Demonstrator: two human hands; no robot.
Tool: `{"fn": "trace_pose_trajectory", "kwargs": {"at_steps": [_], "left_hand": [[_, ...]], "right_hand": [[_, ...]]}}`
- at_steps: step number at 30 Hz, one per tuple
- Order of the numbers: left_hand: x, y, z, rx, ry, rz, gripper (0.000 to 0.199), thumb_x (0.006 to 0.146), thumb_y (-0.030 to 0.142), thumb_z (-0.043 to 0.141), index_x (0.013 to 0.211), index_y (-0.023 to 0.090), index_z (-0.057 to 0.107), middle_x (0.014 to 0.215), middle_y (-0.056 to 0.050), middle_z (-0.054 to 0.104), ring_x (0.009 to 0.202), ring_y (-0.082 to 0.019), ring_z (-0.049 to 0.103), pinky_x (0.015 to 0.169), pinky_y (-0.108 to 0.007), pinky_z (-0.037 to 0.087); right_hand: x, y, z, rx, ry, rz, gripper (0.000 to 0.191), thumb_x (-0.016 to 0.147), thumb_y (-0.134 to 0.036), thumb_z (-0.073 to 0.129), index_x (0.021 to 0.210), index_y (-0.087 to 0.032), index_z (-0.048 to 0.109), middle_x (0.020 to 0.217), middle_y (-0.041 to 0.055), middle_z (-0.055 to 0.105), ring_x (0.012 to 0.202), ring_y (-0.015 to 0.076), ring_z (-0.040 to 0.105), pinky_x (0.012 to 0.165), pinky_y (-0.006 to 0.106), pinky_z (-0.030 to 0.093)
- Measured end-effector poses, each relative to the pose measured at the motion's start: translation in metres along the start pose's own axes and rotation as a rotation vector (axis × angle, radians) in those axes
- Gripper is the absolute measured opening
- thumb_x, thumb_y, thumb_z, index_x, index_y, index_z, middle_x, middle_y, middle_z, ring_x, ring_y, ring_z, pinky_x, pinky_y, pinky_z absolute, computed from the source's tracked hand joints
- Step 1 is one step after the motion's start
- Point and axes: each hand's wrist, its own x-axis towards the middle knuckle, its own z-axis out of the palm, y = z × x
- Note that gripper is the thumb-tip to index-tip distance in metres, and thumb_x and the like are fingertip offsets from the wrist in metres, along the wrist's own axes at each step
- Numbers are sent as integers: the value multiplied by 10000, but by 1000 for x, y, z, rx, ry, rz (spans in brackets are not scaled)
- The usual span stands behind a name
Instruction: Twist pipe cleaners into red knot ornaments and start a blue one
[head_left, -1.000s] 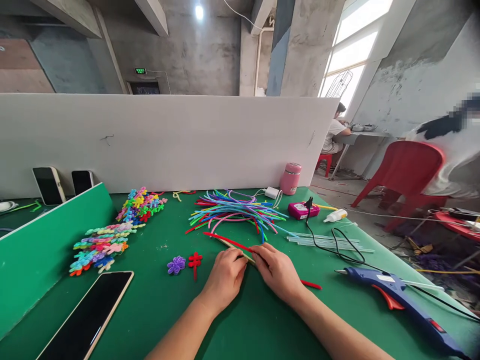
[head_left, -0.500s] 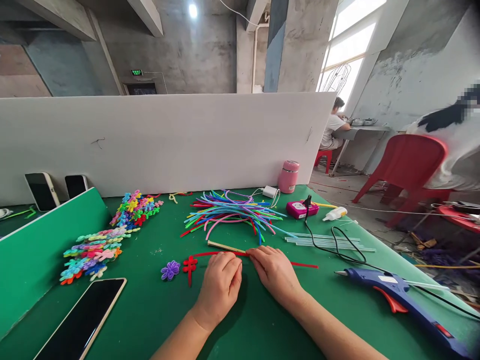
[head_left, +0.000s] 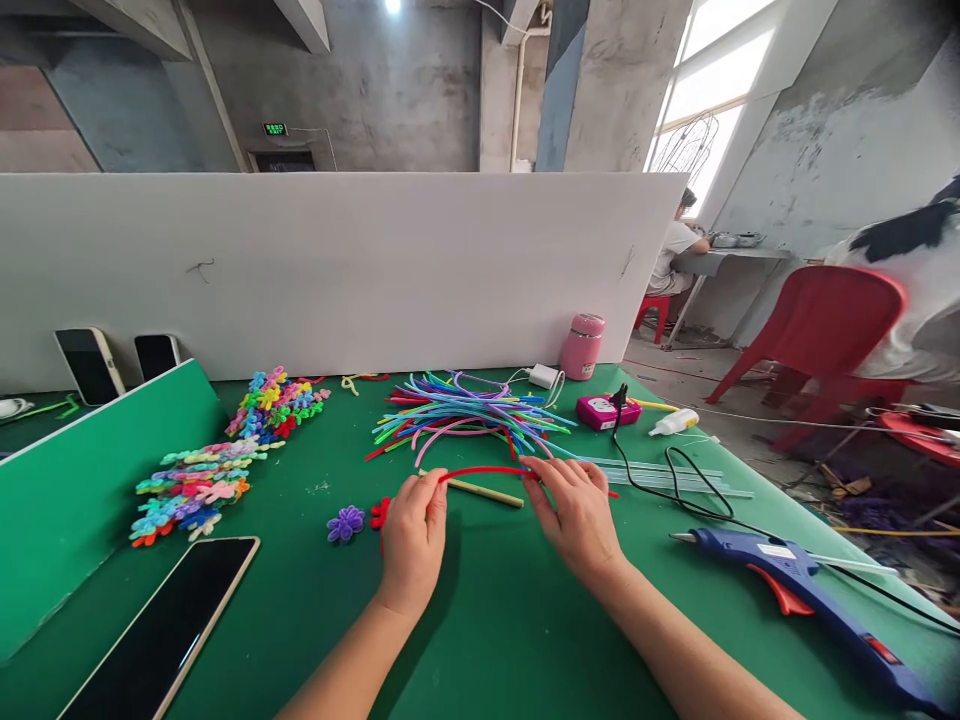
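Left hand (head_left: 414,545): thumb and forefinger closed on a red fuzzy stem (head_left: 484,470), other fingers curled. Right hand (head_left: 576,510): fingertips pinched on the same stem, its tail poking out toward 3 o'clock. Stem spans the gap, slightly bowed. Pale stick (head_left: 487,493) lies just beneath it; contact unclear. Bundle of coloured stems (head_left: 472,415) at 12. Off the left hand, red flower piece (head_left: 379,514) at 10, partly hidden. Step in hand, my reading: straightening or shaping the stem. Next move calls for a firm pinch both sides, even tension.
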Motion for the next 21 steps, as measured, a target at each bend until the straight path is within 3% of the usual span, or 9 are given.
{"fn": "trace_pose_trajectory", "kwargs": {"at_steps": [5, 8, 10, 13, 17, 21], "left_hand": [[1, 1, -1, -140, 69, -81, 187, 845, 244, 382, 896, 172, 547, 735, -36, 561, 628, -141, 540, 548, -255, 445], [1, 6, -1, -144, 70, -74, 186, 847, 230, 374, 889, 163, 542, 746, -42, 538, 641, -143, 530, 552, -258, 449], [1, 9, -2, -147, 65, -58, 206, 851, 216, 357, 841, 168, 557, 742, -42, 526, 667, -148, 525, 583, -268, 452], [1, 14, -3, -178, 31, -22, 239, 852, 214, 354, 780, 173, 577, 725, -35, 520, 676, -148, 522, 611, -274, 453], [-3, 19, -3, -295, -66, -38, 231, 855, 238, 365, 889, 176, 585, 669, -19, 561, 645, -141, 560, 602, -255, 473], [-6, 25, -4, -318, -134, -36, 252, 858, 248, 360, 976, 171, 569, 785, -56, 639, 752, -164, 604, 686, -276, 489]], "right_hand": [[2, 6, -3, 156, -20, 142, 247, 859, -258, 360, 883, -209, 602, 790, 41, 619, 754, 191, 533, 755, 354, 328], [2, 6, -1, 428, -40, 236, 300, 861, -326, 331, 880, -186, 596, 790, 60, 584, 739, 185, 516, 666, 305, 389], [2, 4, 1, 615, -32, 317, 320, 848, -375, 344, 870, -181, 597, 798, 62, 578, 758, 184, 514, 686, 301, 406], [2, 0, 2, 916, -32, 516, 348, 811, -447, 389, 844, -177, 606, 807, 59, 579, 727, 174, 513, 667, 293, 420], [3, -8, -1, 1343, -152, 795, 363, 751, -498, 467, 846, -180, 615, 813, 56, 562, 653, 144, 497, 583, 261, 423], [2, -18, -3, 1408, -287, 814, 388, 747, -522, 478, 836, -183, 643, 763, 39, 540, 686, 142, 483, 603, 244, 407]]}}
